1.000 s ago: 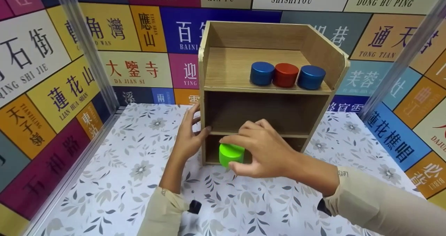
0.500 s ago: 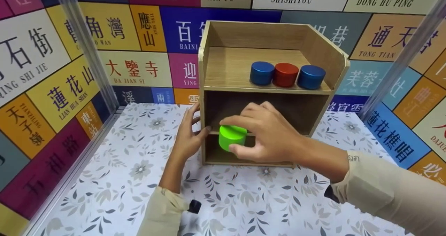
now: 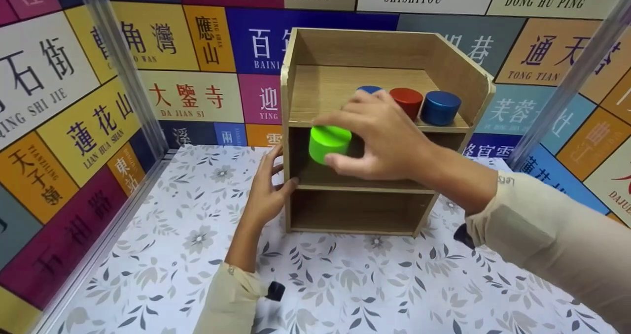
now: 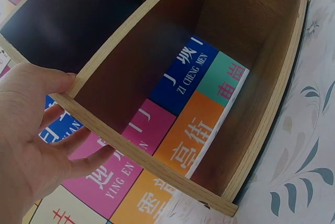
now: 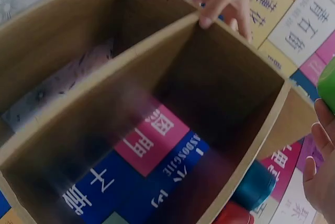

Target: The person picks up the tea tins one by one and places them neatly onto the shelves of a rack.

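Note:
My right hand (image 3: pixel 389 139) pinches a bright green cylinder (image 3: pixel 328 147) between thumb and fingers. It hangs in front of the middle compartment of a small wooden shelf (image 3: pixel 325 189), just below the top board's front edge. In the right wrist view the green cylinder (image 5: pixel 327 88) shows only at the right edge. My left hand (image 3: pixel 268 191) holds the shelf's left side panel; in the left wrist view its thumb lies on the front edge and its fingers pass behind the panel. On the top board sit a red cylinder (image 3: pixel 406 102) and two blue ones, the left one mostly hidden by my right hand.
Both lower compartments are open at the back, with wall lettering visible through them in the wrist views. A floral white cloth (image 3: pixel 197 240) covers the table. Printed sign panels (image 3: pixel 192 97) and clear upright posts (image 3: pixel 123 78) stand around it.
My right hand has lifted the green cylinder from before the bottom compartment up to just under the top board, now overlapping the left blue cylinder. My left hand has stayed on the shelf.

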{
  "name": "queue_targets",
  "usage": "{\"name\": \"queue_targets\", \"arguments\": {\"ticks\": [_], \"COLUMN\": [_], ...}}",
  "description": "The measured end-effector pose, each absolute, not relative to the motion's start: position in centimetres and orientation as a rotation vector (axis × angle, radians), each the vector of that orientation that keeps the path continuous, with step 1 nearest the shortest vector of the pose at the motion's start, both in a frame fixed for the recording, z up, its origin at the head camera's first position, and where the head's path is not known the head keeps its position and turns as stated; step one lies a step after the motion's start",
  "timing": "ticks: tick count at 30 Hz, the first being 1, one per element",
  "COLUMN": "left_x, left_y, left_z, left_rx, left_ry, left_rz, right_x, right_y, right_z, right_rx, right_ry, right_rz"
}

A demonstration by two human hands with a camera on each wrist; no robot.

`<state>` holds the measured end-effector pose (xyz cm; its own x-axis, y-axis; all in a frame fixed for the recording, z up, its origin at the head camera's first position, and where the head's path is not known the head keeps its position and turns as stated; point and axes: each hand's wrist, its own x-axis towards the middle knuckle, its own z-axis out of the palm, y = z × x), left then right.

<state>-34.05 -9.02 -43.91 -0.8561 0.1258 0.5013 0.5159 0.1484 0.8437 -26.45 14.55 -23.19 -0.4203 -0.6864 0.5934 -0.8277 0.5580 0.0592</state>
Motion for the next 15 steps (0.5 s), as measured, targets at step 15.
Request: {"name": "queue_targets", "arguments": {"ticks": [15], "left_x": [-31.6], "left_y": [-8.7], "left_z": [-41.5], "left_rx": [-0.571], "left_ry": [-2.148], "left_rz": [-1.82], "right_x": [-31.0], "right_y": [16.0], "right_z": [-19.6], "right_rx": [0.851], "right_ry": [-2.446], "right_rz": [0.33]}}
